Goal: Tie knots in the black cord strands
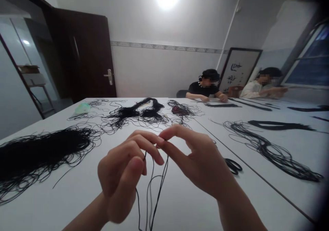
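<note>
Thin black cords [159,186] hang from between my two hands over the white table. My right hand [197,159] pinches the cords between thumb and index finger, at the middle of the view. Touching those fingertips are the bent fingers of my left hand [125,172], with cord running between and under them. The thumb of my left hand is apart from its fingertips. Where the cords meet at the fingertips is too small to make out.
A thick black cord bundle [43,152] lies at the left, looser bundles [138,112] farther back. Black-handled scissors [233,166] are right of my right hand. More cords [272,152] lie at the right. Two people [205,87] sit at the far side of the table [187,196].
</note>
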Tool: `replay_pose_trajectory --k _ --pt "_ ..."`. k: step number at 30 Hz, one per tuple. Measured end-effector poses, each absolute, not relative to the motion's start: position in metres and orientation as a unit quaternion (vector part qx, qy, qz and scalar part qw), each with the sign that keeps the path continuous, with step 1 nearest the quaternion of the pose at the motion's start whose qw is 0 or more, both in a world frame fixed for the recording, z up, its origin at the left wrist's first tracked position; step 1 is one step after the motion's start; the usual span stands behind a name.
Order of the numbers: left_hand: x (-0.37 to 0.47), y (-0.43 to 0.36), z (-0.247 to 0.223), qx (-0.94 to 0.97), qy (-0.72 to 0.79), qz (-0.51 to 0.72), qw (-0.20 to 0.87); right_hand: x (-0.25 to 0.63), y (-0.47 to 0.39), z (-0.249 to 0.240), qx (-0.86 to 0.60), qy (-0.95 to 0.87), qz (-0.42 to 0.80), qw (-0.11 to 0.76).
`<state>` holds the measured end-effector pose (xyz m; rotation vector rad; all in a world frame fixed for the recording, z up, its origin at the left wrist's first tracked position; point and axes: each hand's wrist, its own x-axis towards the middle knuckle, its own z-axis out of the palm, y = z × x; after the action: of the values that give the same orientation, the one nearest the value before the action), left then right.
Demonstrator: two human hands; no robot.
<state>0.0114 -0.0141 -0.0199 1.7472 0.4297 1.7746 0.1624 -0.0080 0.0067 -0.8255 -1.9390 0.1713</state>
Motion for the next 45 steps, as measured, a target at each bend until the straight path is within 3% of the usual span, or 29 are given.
replay_pose_trajectory --k 6,12,16,34,45 --pt "-0.003 -0.006 -0.008 0.579 0.107 0.751 0.298 0.168 -0.013 0.01 -0.339 -0.786 0.043 0.515" --pt "0.0 -0.018 -0.001 0.7 0.265 0.612 0.254 0.167 -0.018 0.007 -0.319 -0.785 0.054 0.527" --pt "0.004 -0.026 -0.002 0.708 0.3 0.591 0.244 0.166 -0.018 0.007 -0.3 -0.784 0.07 0.539" --pt "0.001 -0.027 0.007 0.614 0.289 0.521 0.517 0.166 -0.018 0.005 -0.258 -0.773 0.038 0.578" --pt "0.003 -0.026 0.002 0.652 0.316 0.553 0.412 0.173 -0.022 0.007 -0.243 -0.788 0.028 0.565"
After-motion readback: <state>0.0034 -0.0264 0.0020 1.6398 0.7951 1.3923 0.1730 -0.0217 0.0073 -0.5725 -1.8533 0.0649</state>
